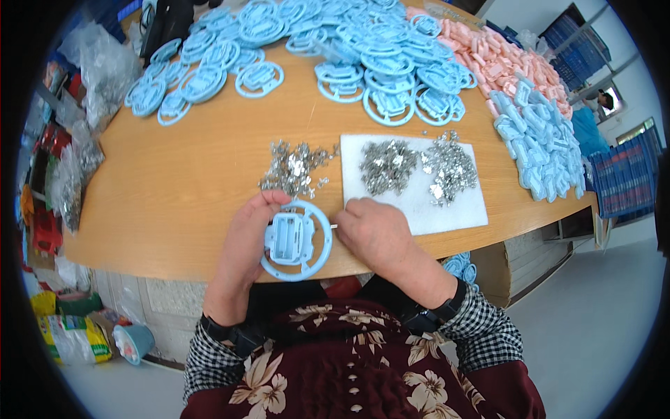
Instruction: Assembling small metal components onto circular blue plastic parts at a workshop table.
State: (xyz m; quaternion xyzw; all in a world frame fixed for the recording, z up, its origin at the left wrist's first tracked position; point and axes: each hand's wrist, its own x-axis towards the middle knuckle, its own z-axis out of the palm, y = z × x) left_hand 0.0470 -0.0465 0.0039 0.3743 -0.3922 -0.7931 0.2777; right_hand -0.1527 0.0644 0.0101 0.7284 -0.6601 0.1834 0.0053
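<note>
My left hand is closed on the left rim of a light blue plastic toy steering wheel part. This part is a ring with a boxy, hollow battery-style compartment inside it, held over the table's near edge. Just to its right, my right hand is closed in a pinch. A small, pale metal piece sticks out of its fingertips toward the ring. Behind the wheel part lies a heap of small shiny metal pieces. Two more heaps, a left one and a right one, sit on a white foam sheet.
Many blue wheel parts are piled along the table's far side. Pink plastic parts and blue plastic pieces cover the right end. Blue crates stand beyond; a blue bucket is on the floor at left.
</note>
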